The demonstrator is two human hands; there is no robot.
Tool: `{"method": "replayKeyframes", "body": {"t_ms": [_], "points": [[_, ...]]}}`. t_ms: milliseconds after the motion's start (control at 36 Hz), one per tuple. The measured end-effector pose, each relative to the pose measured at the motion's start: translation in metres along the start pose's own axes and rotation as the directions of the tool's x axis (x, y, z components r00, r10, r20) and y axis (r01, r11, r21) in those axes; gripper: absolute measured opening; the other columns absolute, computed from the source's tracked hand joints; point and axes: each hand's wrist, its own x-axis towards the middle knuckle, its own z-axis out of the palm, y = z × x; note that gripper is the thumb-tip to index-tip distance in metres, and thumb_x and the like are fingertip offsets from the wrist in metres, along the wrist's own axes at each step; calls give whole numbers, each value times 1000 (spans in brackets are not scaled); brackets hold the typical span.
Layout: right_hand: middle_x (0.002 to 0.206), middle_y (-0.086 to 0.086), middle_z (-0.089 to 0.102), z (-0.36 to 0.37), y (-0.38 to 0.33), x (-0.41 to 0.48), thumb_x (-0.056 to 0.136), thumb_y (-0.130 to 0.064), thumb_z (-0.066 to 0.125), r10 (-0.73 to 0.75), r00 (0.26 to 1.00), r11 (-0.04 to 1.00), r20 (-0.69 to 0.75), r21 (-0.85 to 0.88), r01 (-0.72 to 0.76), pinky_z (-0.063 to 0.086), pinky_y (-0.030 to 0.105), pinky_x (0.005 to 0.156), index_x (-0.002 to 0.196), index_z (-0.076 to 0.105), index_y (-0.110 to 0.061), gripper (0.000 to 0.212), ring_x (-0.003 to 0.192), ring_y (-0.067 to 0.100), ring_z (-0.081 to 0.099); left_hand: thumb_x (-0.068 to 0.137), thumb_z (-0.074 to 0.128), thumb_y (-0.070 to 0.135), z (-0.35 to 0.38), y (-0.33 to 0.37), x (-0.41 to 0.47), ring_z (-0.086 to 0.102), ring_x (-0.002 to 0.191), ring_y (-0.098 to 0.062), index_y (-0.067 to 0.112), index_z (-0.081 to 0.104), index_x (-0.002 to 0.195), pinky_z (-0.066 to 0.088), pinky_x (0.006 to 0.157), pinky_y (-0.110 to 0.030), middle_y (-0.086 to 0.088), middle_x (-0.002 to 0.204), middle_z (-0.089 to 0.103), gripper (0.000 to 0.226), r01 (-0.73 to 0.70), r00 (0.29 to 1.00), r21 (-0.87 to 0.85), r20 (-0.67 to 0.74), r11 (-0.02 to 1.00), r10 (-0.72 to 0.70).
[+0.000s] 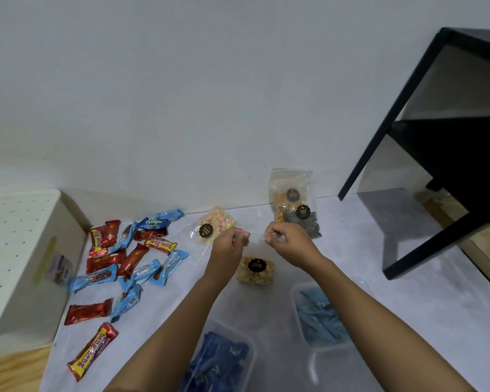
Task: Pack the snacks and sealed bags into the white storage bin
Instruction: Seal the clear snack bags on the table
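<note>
While two clear tubs of blue packets (321, 318) sit nearest on the counter (425, 292), the step in hand looks like sealing a clear bag of pale snacks (255, 274). Done well, both pinches run level along the strip. Left hand (229, 244) and right hand (287, 240) hold its top edge, fingers (242, 238) closed tight on the plastic. Farther left, wrapped bars (130, 258) lie loose beside the white storage bin (17, 250); more sealed bags (294, 202) lean at the wall.

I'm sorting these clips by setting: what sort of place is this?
Probably a room at home, set up for packing snacks: a pale cloth spread over a wood floor, a plain white wall, a black table.
</note>
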Motion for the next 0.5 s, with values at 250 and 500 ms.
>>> {"method": "replayKeyframes", "body": {"t_ms": [250,500], "points": [[74,-11,63,0,-3,-2,80,-29,59,106,992,994,-67,41,-104,50,40,81,71,59,-30,9,79,19,61,91,52,8,-11,4,2,49,71,-3,7,62,90,38,63,-1,6,77,56,10,52,998,-36,43,998,-50],[80,-13,60,1,-25,-2,86,-28,57,-10,1000,995,-11,-103,9,25,34,90,75,58,-28,11,88,13,56,91,45,1,-3,6,-2,46,70,-7,11,55,79,36,63,-5,-1,76,54,18,-15,998,73,56,997,11]]}}
